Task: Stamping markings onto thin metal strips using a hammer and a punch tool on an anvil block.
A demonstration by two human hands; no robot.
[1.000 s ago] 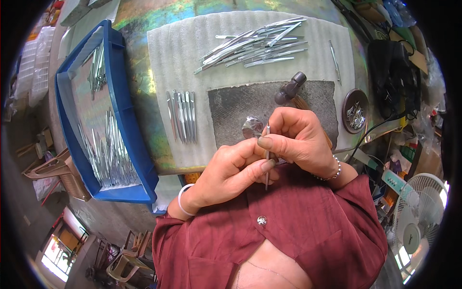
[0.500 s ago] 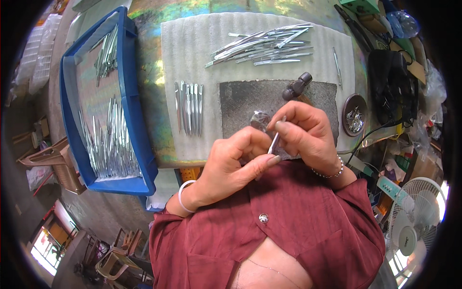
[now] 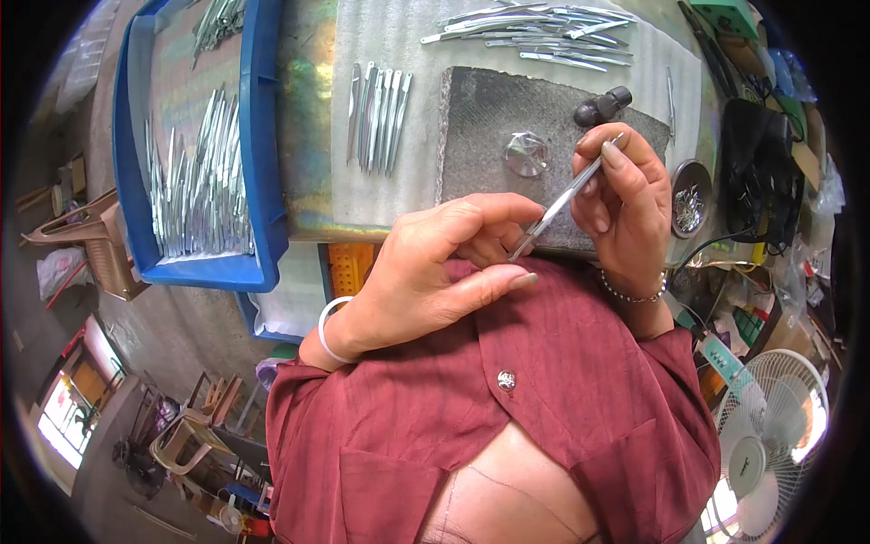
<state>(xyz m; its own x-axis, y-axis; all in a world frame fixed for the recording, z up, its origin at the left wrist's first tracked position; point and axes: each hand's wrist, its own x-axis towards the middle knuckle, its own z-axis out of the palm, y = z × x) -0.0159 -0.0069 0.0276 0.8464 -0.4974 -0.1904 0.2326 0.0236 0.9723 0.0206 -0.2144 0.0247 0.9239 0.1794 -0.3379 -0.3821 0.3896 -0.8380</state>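
Note:
In front of my chest, my right hand (image 3: 625, 186) pinches the upper end of a slim silver metal piece (image 3: 569, 198) between thumb and forefinger. The piece slants down toward my left hand (image 3: 453, 263). My left thumb and forefinger stand apart around its lower end; any touch by the curled fingers behind is hard to make out. Beyond the hands lies a dark grey slab (image 3: 480, 118) bearing a shiny round metal block (image 3: 526, 154). A hammer (image 3: 603, 107) rests at the slab's right side, its handle mostly hidden behind my right hand.
Similar slim pieces lie in a row (image 3: 379, 118) and a loose heap (image 3: 544, 32) on white foam sheeting (image 3: 408, 195). A blue tray (image 3: 263, 136) at left holds many more. To the right are a round dish (image 3: 691, 199) of small metal parts and a white fan (image 3: 770, 435).
My right hand has drawn away from the left, up and rightward, showing more of the metal piece. My left fingers have spread. The view has shifted, with the table sitting higher.

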